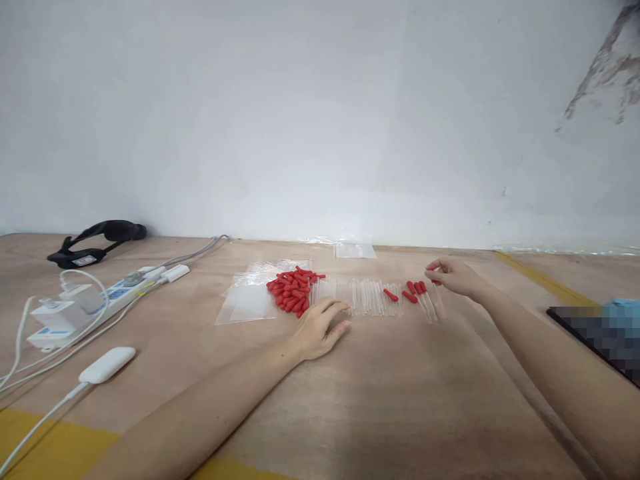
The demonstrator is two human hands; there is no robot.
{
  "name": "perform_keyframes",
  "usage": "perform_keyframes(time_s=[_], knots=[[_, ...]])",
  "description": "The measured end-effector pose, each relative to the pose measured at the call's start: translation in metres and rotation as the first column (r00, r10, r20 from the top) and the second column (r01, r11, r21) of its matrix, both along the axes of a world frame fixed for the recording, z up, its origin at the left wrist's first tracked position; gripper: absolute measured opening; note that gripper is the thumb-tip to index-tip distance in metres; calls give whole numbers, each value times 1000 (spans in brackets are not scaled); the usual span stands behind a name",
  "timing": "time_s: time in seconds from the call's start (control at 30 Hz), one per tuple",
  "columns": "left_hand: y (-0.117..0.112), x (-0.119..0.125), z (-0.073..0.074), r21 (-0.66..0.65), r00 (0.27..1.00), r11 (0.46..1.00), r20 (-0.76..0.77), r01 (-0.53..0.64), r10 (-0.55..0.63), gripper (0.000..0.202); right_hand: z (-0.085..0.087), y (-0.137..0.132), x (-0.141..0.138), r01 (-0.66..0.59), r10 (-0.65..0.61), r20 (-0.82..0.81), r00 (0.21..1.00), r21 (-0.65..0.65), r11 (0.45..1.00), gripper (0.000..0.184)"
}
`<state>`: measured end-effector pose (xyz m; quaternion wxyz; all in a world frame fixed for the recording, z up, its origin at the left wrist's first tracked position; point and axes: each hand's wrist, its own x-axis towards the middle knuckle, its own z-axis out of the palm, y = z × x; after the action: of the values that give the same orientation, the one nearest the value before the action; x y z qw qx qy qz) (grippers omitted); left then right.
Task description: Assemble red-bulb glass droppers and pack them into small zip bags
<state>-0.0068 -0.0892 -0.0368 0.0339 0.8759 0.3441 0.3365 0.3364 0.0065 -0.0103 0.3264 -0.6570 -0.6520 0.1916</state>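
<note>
My right hand point(450, 275) pinches the red rubber bulb of a dropper point(431, 268); a glass tube seems to hang below it, though it is faint. Just to the left lie a few droppers point(423, 288) with red bulbs on their clear tubes. My left hand point(323, 327) rests on the table, fingers loosely bent and thumb apart, holding nothing I can see. Beyond its fingers runs a row of clear glass tubes point(365, 297). A heap of red rubber bulbs point(290, 293) lies behind my left hand, and loose red bulbs point(391, 295) sit by the row's right end.
Clear plastic bags point(245, 303) spread left of the heap; another bag point(355, 251) lies by the wall. At left are a power strip point(117, 297) with chargers and cables, a white corded device point(107, 365) and a black headset strap point(97, 243). A dark pixelated object point(595, 340) is at right.
</note>
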Motion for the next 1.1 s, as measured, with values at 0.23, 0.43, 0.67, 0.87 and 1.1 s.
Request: perform_keyframes(time_s=[0.23,0.43,0.67,0.87,1.1], knots=[[-1,0,1,12,1000,1000,-15,-4,4,24,-20,15,-16,-5,-9,305,952,44,999,21],[-2,1,2,92,986,983,-33,-159,163,19,-22,-1,-29,-9,-37,329,944,136,991,26],[-1,3,1,133,942,934,1,-331,334,12,-24,-24,-46,-126,78,385,919,101,987,23],[3,9,3,115,910,904,-1,-412,415,9,-30,-27,-53,-30,-9,346,938,107,994,23],[43,51,20,113,829,842,-146,-528,540,23,-30,-40,-63,140,-179,123,976,272,952,21]])
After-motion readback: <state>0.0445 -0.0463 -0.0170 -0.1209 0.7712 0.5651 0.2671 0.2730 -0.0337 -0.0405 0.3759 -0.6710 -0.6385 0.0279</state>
